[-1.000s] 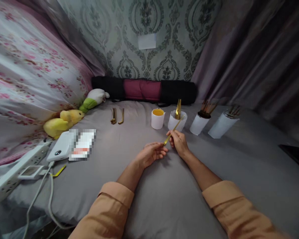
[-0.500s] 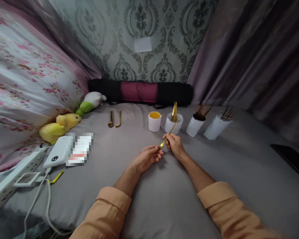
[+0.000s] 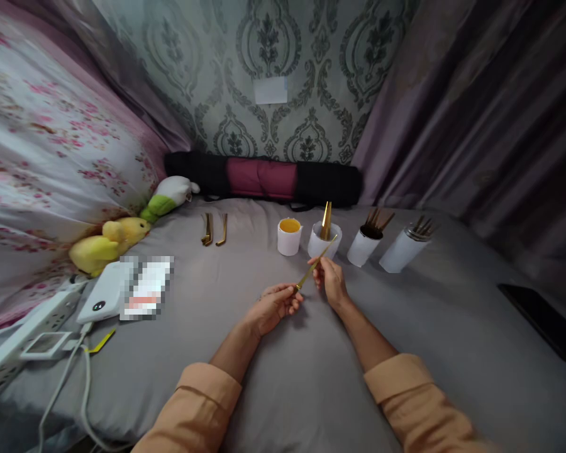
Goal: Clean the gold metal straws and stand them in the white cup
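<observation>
- The whole view has shifted slightly over the last second, but everything on the grey sheet before me keeps its place, from the black-and-maroon roll at the back down to the smallest pieces.
- My row of white containers is unaltered: the yellow-lined cup, the cup of gold pieces, the dark-mouthed holder and the slanting holder. I judge that nothing has been added or taken out in this short stretch.
- My hands have hardly moved. The left hand pinches the near end between thumb and forefinger, other fingers loosely curled; the right hand pinches farther up.
- At far left, the bent gold pieces lie as they did.
- Smallest, the gold strip slants between my hands, its far tip in front of the gold-filled cup. It looks narrower and duller than a moment ago, so I judge I have rolled it slightly and am working it in my fingers.
</observation>
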Demonstrator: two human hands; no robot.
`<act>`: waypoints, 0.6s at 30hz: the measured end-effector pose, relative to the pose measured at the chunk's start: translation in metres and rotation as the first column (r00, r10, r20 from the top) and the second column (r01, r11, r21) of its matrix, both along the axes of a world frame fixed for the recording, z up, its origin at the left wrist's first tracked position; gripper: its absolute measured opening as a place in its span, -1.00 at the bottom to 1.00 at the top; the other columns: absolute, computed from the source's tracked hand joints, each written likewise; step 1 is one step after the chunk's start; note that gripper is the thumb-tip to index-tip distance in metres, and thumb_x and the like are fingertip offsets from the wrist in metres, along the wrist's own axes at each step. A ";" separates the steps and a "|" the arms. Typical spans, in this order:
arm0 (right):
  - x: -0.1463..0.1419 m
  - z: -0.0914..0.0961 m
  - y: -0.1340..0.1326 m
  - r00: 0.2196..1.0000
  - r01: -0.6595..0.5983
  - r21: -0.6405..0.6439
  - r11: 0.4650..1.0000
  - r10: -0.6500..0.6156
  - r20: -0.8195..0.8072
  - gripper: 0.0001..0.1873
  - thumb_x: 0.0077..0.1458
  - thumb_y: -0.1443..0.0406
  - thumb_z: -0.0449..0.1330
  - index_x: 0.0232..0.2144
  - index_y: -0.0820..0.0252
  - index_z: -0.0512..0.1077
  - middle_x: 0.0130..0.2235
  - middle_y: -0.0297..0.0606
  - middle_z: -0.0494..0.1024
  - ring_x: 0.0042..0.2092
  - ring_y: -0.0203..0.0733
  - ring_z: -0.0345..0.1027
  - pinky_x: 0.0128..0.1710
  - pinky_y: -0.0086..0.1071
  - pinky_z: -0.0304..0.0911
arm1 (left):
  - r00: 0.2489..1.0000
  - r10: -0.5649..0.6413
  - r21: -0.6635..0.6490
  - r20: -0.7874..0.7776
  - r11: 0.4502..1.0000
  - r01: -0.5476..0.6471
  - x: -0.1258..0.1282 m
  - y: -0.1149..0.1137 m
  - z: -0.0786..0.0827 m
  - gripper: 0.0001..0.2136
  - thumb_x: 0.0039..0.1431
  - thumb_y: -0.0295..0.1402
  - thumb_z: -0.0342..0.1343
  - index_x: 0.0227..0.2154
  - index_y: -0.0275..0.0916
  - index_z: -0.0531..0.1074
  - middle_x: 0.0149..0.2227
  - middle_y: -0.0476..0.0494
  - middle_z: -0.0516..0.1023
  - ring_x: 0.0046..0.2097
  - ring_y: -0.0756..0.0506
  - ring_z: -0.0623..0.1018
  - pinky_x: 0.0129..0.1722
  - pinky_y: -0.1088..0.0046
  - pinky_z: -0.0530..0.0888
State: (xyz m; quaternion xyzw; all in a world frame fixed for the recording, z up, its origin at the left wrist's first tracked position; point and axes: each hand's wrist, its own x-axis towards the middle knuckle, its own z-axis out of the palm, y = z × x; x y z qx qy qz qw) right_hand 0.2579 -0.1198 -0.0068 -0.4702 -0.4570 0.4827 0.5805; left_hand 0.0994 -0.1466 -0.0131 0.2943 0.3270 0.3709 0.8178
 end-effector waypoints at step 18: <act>0.021 0.026 0.007 0.983 0.171 0.077 0.982 -0.175 0.049 -0.66 0.01 0.08 -0.04 -0.41 0.22 0.36 -0.59 -0.40 0.27 -0.64 -0.44 0.05 -0.74 -0.55 -0.01 | 1.000 -0.004 -0.023 0.011 1.000 0.004 0.000 0.000 0.004 -0.85 0.04 -0.46 0.06 -0.29 -0.40 0.35 -0.44 -0.17 0.45 -0.51 0.08 0.41 -0.55 0.61 0.30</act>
